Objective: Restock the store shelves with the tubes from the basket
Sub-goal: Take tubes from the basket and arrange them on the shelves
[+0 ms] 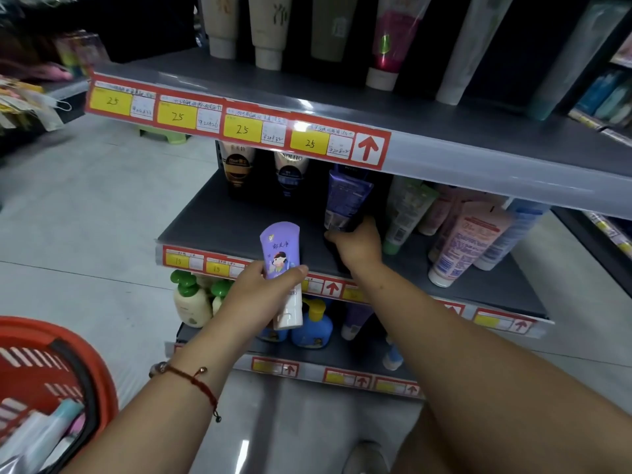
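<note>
Past the red plastic basket (51,364) (more tubes inside), the left hand (263,292) grips an upright lilac cartoon-printed tube (281,265) just left of the right hand (355,246), which steadies a standing purple tube (345,196) on the grey middle shelf (239,224).

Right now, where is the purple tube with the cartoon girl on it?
In the head view, the purple tube is held upright in the left hand, in front of the middle shelf edge, left of the right hand.

Glossy plastic tube (281,258); matt grey metal shelf (219,224).
</note>
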`<state>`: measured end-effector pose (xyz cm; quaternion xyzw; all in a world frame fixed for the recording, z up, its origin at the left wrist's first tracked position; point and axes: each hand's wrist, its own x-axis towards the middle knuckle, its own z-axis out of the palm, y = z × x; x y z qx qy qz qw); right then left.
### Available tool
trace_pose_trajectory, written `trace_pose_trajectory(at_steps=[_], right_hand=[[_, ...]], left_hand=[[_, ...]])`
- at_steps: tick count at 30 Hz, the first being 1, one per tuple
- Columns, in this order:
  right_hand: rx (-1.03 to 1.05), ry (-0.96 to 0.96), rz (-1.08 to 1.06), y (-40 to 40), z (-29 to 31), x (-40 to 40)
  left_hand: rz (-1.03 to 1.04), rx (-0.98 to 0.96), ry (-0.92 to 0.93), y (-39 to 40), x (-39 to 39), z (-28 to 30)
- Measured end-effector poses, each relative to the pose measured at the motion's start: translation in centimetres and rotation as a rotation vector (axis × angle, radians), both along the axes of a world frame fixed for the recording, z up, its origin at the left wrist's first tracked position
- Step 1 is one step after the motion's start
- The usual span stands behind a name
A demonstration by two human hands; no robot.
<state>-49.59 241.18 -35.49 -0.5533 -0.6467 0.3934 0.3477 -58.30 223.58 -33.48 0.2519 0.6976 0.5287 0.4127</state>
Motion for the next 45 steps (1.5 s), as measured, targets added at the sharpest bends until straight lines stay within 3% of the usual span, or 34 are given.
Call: trace_pose_trajectory(at_steps=[4, 8, 11, 13, 16, 19, 21, 26, 31, 35, 45], right_hand=[[0.012, 0.069, 0.045, -3.9, 1.6, 2.1], [-0.039, 0.045, 0.351, -9.2, 2.4, 5.8], [-0.439, 0.046, 0.450, -11.7, 1.4, 8.4], [-0.747, 0.215, 0.444, -12.1, 0.2, 10.3], [-0.957, 0.278, 0.540, -11.9, -1.4, 13.4], [-0.955, 0.156, 0.636, -11.2, -3.7, 14.6], [-0.965, 0.068, 0.647, -11.0, -5.1, 14.5], [-0.933, -0.184, 0.624, -11.1, -8.6, 13.6], [-0.565, -0.179, 0.195, -10.5, -13.8, 11.2], [-0.276, -0.172, -0.074, -9.1, -16.3, 10.2], [-0.340, -0.250, -0.163, -5.4, -21.1, 7.8]], left_hand=[[-0.046, -0.026, 0.003, -0.3, 1.1, 0.1], [-0.118, -0.065, -0.023, -0.4, 2.7, -0.2], [-0.188, -0.115, -0.041, -0.7, 4.4, -1.0], [-0.251, -0.173, -0.082, -1.1, 5.5, -2.1], [-0.299, -0.260, -0.220, -1.8, 7.6, -3.5], [-0.334, -0.340, -0.318, -2.0, 8.8, -4.5], [-0.369, -0.384, -0.282, -2.0, 9.0, -5.3], [-0.579, -0.443, 0.274, -1.2, 8.3, -6.2], [-0.739, -0.524, 0.630, -1.1, 5.8, -6.9], [-0.814, -0.587, 0.656, -1.4, 4.2, -7.2], [-0.867, -0.594, 0.645, -2.7, 1.5, -7.3]])
